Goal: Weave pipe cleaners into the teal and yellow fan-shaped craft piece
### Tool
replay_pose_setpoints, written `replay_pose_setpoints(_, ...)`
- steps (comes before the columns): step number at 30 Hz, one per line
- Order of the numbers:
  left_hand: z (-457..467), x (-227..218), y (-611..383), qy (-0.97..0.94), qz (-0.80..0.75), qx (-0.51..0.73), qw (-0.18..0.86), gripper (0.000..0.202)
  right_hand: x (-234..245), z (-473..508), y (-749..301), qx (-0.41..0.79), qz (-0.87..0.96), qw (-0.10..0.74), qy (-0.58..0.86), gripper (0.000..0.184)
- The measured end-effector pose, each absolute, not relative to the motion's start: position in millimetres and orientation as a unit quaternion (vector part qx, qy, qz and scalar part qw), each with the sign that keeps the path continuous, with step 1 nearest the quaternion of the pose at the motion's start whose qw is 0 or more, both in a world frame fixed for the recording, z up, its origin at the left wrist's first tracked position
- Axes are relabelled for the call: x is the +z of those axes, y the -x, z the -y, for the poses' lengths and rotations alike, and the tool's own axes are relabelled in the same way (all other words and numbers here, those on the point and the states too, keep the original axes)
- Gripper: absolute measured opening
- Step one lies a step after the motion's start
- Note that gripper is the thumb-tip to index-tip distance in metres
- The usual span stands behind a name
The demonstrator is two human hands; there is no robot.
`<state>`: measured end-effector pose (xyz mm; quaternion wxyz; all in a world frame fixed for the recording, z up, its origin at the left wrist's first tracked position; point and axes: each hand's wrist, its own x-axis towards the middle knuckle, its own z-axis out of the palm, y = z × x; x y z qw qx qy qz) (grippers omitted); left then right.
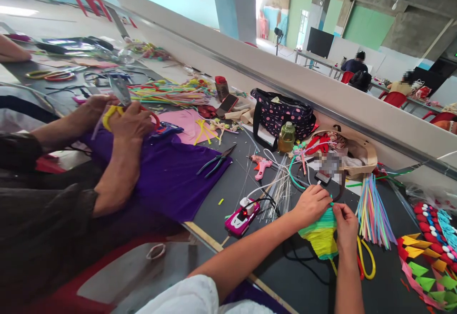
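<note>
A striped panel of pipe cleaners (321,238) in teal, green and yellow hangs between my hands over the dark table. My left hand (314,203) pinches its upper edge, fingers closed. At the upper right corner, my right hand (346,219) has thumb and fingertips pressed together on a teal end. A yellow stem sticks out at the bottom of the panel. Beside my right wrist lie scissors with yellow and red handles (371,259). A bundle of pastel pipe cleaners (376,211) lies just beyond my right hand.
A co-worker's hands (124,121) at left hold scissors over purple cloth (153,176). Pliers (216,161), a pink glue gun (261,165), a purple power strip (243,216) with cables, and thin wires (280,195) lie nearby. Behind stand a dotted bag (282,114) and bottle (286,137).
</note>
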<state>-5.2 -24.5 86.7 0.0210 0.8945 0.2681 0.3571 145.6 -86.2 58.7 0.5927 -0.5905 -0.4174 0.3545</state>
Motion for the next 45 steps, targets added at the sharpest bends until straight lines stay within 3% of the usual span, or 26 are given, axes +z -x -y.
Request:
replay_pose_setpoints(10, 23.4, 98.4, 5.8, -0.899, -0.284, 0.307, 0.127, 0.02, 77.8, 92.1, -141.0, 0.301, 0.467, 0.555, 0.619, 0.034)
replay_pose_setpoints(14, 17.2, 96.4, 4.1, -0.855, -0.312, 0.315, 0.27, 0.012, 76.2, 91.1, -140.2, 0.299, 0.467, 0.555, 0.621, 0.034)
replay_pose_setpoints(18, 5.7, 89.2, 0.6, -0.736, -0.336, 0.281, 0.516, 0.004, 73.0, 90.5, -142.0, 0.296, 0.477, 0.545, 0.623, 0.033)
replay_pose_setpoints(28, -4.0, 80.7, 1.7, -0.616, -0.29, 0.158, 0.716, 0.036, 72.9, 89.8, -147.3, 0.296, 0.49, 0.53, 0.625, 0.035)
replay_pose_setpoints(33, -2.8, 79.1, 5.4, -0.533, -0.25, 0.168, 0.791, 0.04, 69.4, 87.8, -150.6, 0.31, 0.465, 0.538, 0.631, 0.034)
replay_pose_setpoints(37, -2.7, 80.7, 13.0, -0.581, -0.218, 0.183, 0.762, 0.03, 63.9, 86.2, -151.2, 0.365, 0.415, 0.562, 0.615, 0.034)
replay_pose_setpoints(39, -1.9, 81.5, 15.5, -0.649, -0.227, 0.212, 0.695, 0.025, 61.5, 85.6, -150.7, 0.39, 0.399, 0.567, 0.606, 0.034)
replay_pose_setpoints(45, 9.5, 91.9, 17.0, -0.874, -0.256, 0.297, 0.287, 0.015, 59.0, 85.5, -149.8, 0.417, 0.381, 0.595, 0.572, 0.034)
